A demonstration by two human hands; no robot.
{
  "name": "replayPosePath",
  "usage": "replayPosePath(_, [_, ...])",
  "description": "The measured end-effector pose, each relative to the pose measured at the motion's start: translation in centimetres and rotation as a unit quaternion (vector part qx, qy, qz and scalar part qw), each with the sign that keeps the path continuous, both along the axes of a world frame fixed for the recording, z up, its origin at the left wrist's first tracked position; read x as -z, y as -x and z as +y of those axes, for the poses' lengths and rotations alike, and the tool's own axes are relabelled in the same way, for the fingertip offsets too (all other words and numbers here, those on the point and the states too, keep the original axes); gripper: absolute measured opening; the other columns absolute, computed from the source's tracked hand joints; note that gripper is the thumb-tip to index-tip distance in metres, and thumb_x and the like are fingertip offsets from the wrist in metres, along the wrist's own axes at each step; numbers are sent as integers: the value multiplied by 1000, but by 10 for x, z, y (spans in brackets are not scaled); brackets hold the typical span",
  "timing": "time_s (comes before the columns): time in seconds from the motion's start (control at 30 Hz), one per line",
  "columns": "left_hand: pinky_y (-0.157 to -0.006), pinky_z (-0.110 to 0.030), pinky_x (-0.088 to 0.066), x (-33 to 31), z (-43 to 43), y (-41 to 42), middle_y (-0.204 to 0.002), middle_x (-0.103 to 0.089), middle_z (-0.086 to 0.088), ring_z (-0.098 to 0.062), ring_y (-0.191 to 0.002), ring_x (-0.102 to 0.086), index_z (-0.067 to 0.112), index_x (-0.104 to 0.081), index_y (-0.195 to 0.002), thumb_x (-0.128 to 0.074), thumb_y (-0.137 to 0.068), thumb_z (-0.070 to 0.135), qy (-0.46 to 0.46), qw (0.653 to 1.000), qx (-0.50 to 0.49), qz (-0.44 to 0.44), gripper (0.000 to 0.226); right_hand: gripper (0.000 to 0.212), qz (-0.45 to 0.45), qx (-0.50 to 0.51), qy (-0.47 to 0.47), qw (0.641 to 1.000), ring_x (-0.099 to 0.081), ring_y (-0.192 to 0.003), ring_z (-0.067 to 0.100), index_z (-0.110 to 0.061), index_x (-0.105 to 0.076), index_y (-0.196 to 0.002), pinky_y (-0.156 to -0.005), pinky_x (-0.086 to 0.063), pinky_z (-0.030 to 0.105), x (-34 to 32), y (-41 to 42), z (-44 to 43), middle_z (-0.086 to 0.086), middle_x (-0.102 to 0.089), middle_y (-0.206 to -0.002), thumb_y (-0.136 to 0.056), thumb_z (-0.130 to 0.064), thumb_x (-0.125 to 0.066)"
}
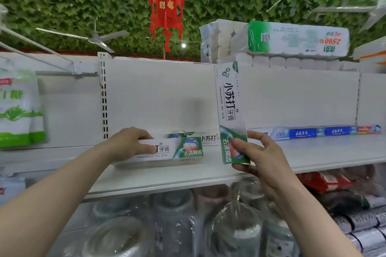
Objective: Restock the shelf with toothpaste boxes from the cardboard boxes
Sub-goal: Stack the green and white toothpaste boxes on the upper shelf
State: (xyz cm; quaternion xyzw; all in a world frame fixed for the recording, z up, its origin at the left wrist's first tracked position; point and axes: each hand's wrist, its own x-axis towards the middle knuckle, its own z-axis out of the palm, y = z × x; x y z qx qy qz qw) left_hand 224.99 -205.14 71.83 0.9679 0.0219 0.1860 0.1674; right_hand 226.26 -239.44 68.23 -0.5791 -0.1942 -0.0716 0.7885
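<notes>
Gripping the flat toothpaste box (pixel 167 151) on the white shelf (pixel 313 153) with the left hand (pixel 128 144), fingers curled round it, likely squaring it against its neighbours. Pinching the upright toothpaste box (pixel 229 110) by its lower end in the right hand (pixel 262 162), seemingly readying it for shelving.

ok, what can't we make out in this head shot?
1. Cardboard supply boxes: outside the head view's edges.
2. Lying white-and-green toothpaste box: left end covered by left hand.
3. Upright white-and-green toothpaste box: lower end partly covered by right hand.
4. Clear-wrapped goods under the white shelf: blur and glare, contents unclear.
5. Blue toothpaste boxes, back right: print too small.
</notes>
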Motion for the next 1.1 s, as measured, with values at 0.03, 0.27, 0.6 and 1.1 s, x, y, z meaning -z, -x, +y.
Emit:
replayPosePath(0.03, [-89, -27, -44, 0, 1, 0, -107, -64, 16, -9, -105, -58, 39, -61, -102, -77, -76, 48, -6, 1000, 4, 10, 32, 46, -2, 1, -1, 1000, -71, -73, 18, -11, -55, -118, -62, -61, 35, 0, -1, -1, 14, -76, -91, -79, -14, -79])
replayPosePath(0.27, [-101, -41, -42, 15, -15, -8, -116, -58, 4, -19, -115, -47, 27, -61, -128, -77, -77, 44, -60, 995, -41, -67, 56, 48, 4, -12, -14, 1000, -72, -71, 18, -9, -55, -120, -61, -62, 35, 0, -2, 0, 12, -76, -88, -79, -13, -79])
replayPosePath(0.6, [-113, -37, -29, -3, -16, 26, -150, -43, 8, -16, -137, -38, 34, -43, -145, -56, -85, 65, 163, 973, -39, -157, 69, 42, -57, -24, 148, 987, -68, -65, 17, -19, -67, -112, -69, -61, 40, -27, -13, 14, 14, -74, -94, -76, -3, -82])
replayPosePath(1.1, [-115, -35, -30, 12, -2, 64, -151, -40, 3, -17, -136, -40, 31, -39, -147, -82, -71, 46, 230, 972, -49, 8, 89, 68, -183, 19, 521, 834, -51, -116, 18, -25, -59, -135, -95, -39, 28, -23, -61, 78, 2, -53, -137, -73, -38, -86])
